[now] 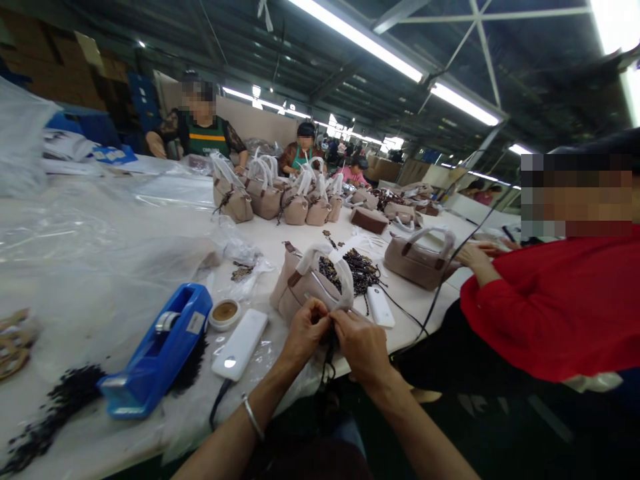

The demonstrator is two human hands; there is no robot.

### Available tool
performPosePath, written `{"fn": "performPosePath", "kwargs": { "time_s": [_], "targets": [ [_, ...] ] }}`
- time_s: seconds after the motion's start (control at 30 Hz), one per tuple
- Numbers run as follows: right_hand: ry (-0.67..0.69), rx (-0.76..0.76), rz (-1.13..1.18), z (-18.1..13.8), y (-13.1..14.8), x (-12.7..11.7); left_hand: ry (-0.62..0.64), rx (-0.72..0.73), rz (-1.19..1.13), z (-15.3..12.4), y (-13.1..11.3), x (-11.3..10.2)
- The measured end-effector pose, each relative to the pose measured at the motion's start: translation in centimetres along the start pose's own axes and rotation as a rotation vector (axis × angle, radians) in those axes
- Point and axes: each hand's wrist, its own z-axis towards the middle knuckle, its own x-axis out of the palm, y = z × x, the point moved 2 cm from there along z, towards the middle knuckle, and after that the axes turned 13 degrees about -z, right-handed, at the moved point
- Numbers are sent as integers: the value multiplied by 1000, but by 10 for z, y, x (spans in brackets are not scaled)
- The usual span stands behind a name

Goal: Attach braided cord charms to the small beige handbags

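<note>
A beige handbag (290, 287) stands at the table's near edge, its handles (344, 277) wrapped in white. At its near end, my left hand (307, 327) and my right hand (361, 340) meet with fingertips pinched close together. A dark cord (327, 363) hangs down from between them, and both hands appear closed on its upper part. Exactly what lies between the fingertips is hidden. Just behind the bag is a heap of dark cords or chains (357, 270). A white power-bank-like device (381, 307) lies right of the bag.
A blue tape dispenser (160, 353), a small round tub (225, 313) and a white device with a cable (241, 343) are on the left. Black bits (55, 407) and clear plastic (110, 267) spread there. More beige bags (265, 197) stand behind. A red-sleeved co-worker (550, 300) sits right, beside another bag (417, 260).
</note>
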Motion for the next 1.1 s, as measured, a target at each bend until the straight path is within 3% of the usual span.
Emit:
{"fn": "performPosePath", "kwargs": {
  "time_s": [0.27, 0.4, 0.63, 0.77, 0.87, 1.1],
  "targets": [
    [-55, -168, -23, 2, -15, 10, -12, 3, 76, 4, -4, 3],
    [-134, -2, 168, -6, -15, 18, 53, 22, 210, -1, -12, 8],
    [-54, 390, 552, -12, -22, 9, 28, 232, 329, -2, -26, 10],
    [70, 367, 463, 2, -30, 5, 70, 198, 368, 3, -26, 9],
    [84, 354, 450, 13, -28, 5, 68, 152, 361, 5, -26, 6],
    [-37, 421, 983, 17, -12, 1, 98, 121, 402, 17, -32, -1]
  ]
}}
